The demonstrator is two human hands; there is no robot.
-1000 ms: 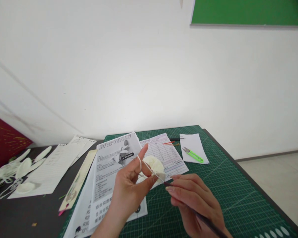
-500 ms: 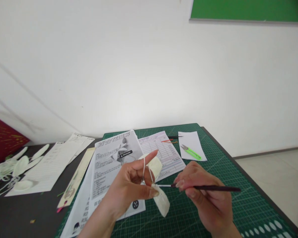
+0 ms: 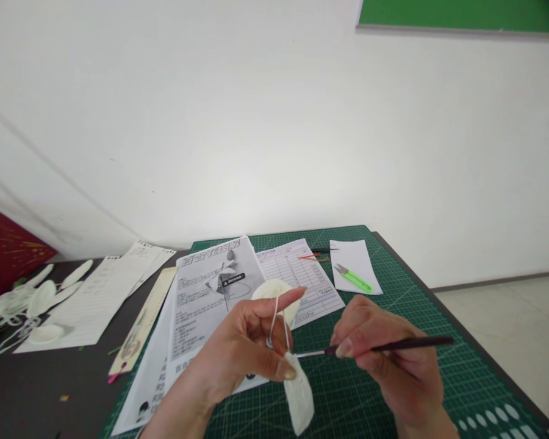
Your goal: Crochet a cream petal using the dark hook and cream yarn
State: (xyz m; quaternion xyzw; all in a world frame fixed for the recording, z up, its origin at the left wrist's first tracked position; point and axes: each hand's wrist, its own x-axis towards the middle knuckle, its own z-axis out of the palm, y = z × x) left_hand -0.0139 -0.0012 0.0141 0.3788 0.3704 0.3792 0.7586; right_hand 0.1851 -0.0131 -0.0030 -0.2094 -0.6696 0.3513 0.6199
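Observation:
My left hand (image 3: 251, 344) pinches the top of a white crocheted petal (image 3: 299, 396) between thumb and fingers, and the petal hangs down below the thumb. A strand of white yarn (image 3: 274, 317) loops over the raised index finger and runs down to the work. My right hand (image 3: 387, 353) is closed around the dark handle of a crochet hook (image 3: 412, 343). Its thin metal shaft points left and meets the petal's upper edge, where the hook's tip cannot be made out. Behind my left fingers lies a pale yarn ball (image 3: 274, 289), partly covered.
Printed sheets (image 3: 210, 311) and a ruled form (image 3: 297, 274) lie on the green cutting mat (image 3: 348, 390). Green thread snips (image 3: 353, 278) rest on white paper (image 3: 361, 250). At left are a ruler (image 3: 141, 323), lined paper (image 3: 110, 286) and several finished white petals (image 3: 43, 299).
The petal now hangs more steeply and shows more of its length. Both hands sit slightly further right and lower, and the yarn ball is more exposed.

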